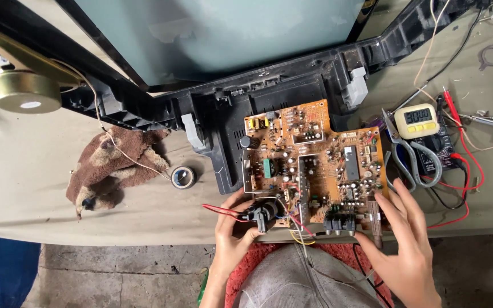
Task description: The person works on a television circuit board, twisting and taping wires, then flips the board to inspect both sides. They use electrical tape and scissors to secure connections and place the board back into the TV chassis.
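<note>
Head view is looking down at a brown circuit board point(315, 165) that is lying on the worktop point(41, 188), partly on top of a black plastic frame point(212, 114) from an old television. The left hand point(232, 231) is curling around a black round part point(261, 214) with red wires at the near left corner of the board, and it is gripping that part. The right hand point(403, 239) is lying open and flat, with its fingers spread, touching the near right edge of the board. The board is already out of the television case and lying bare, but wires are still joining it to other bits, so it is not fully free. Just beside the board on the right, a small yellow timer point(416, 121) and grey pliers point(412, 162) are sitting on a black meter point(451, 149) with red leads. On the left, a brown rag point(109, 165), a roll of tape point(183, 177) and a gold speaker point(27, 91) are resting well apart from the hands.
</note>
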